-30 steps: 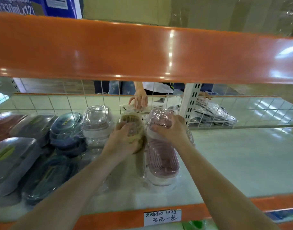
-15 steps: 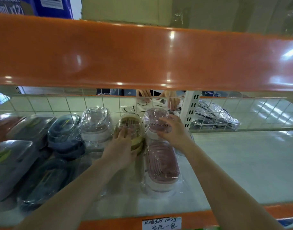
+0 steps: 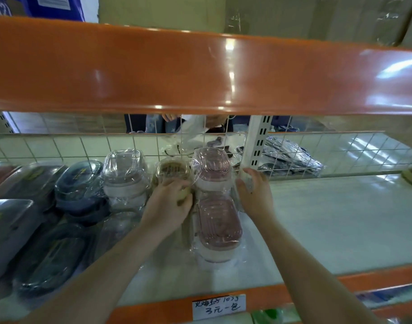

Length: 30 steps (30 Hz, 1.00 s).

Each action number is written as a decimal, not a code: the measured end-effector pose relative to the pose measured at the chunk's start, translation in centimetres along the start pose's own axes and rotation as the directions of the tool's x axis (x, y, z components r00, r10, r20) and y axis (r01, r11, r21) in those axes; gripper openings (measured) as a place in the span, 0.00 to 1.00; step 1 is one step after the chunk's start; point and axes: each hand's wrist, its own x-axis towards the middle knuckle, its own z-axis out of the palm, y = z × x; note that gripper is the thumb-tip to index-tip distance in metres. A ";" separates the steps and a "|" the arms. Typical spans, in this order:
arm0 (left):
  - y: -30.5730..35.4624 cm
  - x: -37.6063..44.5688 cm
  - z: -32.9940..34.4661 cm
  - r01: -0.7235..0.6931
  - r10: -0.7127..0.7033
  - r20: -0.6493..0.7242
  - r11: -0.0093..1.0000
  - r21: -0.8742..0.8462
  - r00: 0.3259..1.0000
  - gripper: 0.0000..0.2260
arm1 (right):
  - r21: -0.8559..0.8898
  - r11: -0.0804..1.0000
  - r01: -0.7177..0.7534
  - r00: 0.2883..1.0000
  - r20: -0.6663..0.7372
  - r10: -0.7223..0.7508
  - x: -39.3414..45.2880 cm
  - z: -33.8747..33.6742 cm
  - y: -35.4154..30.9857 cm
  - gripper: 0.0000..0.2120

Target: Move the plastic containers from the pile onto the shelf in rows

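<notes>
Wrapped plastic containers stand in rows on the white shelf [image 3: 328, 218]. My left hand [image 3: 170, 203] curls over the front of a tan container [image 3: 173, 169] at the back of its row. To the right, a pink container [image 3: 210, 164] stands at the back with another pink container [image 3: 220, 220] in front of it. My right hand [image 3: 254, 190] lies with spread fingers against the clear wrap on the right side of the rear pink container. Left of the tan one are a clear container [image 3: 124, 167] and a blue container [image 3: 80, 181].
Grey and dark containers [image 3: 11, 225] fill the shelf's left end. An orange beam [image 3: 200, 73] hangs low overhead. A wire mesh [image 3: 340, 153] and white post [image 3: 258, 146] close the back. Behind it stand a person [image 3: 174, 123] and wrapped goods [image 3: 291, 157]. A price label [image 3: 219, 306] marks the front edge.
My right hand has come off the top of the rear pink container and moved to its right side. My left hand stays on the tan container.
</notes>
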 end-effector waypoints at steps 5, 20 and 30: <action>0.9 -0.1 2.2 -0.127 0.128 0.112 0.992 -0.011 0.985 0.13 | 0.075 0.992 -0.104 0.993 -0.054 0.108 -1.2 -0.8 2.7 0.18; -0.5 -1.6 2.8 -0.117 0.114 0.091 0.993 0.033 0.989 0.20 | 0.173 0.985 0.011 0.996 0.082 -0.025 -0.6 0.9 -0.5 0.20; -1.7 -3.3 0.7 -0.018 0.021 0.128 0.999 -0.027 0.992 0.12 | 0.096 0.995 0.009 1.000 0.027 -0.011 -0.2 1.4 -1.6 0.16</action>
